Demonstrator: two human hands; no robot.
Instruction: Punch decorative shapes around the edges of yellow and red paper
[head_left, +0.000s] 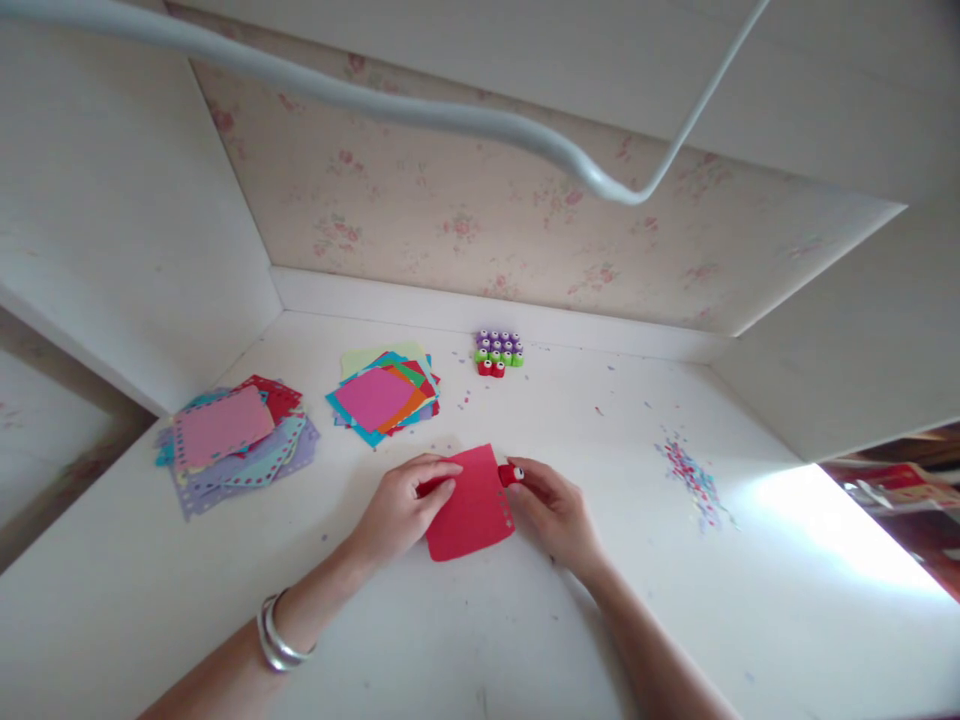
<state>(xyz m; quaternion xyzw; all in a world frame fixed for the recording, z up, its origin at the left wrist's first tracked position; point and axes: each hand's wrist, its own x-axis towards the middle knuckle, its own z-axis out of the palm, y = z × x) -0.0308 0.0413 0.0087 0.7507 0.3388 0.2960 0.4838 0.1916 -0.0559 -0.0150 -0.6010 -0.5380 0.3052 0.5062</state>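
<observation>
A red sheet of paper (471, 510) is held just above the white desk, with a few small punched holes along its lower right edge. My left hand (405, 500) pinches its left side between thumb and fingers. On the right, my right hand (553, 510) grips a small red craft punch (511, 474) with a white and black button on top. The punch sits at the sheet's right edge, above the holes. Whether its jaw is pressed down cannot be made out.
Several purple, green and red punches (498, 352) stand in rows near the wall. A pile of plain coloured paper (379, 400) lies left of them, and hole-edged sheets (225, 425) lie farther left. Confetti (691, 478) is heaped on the right. A white lamp arm (450, 112) crosses overhead.
</observation>
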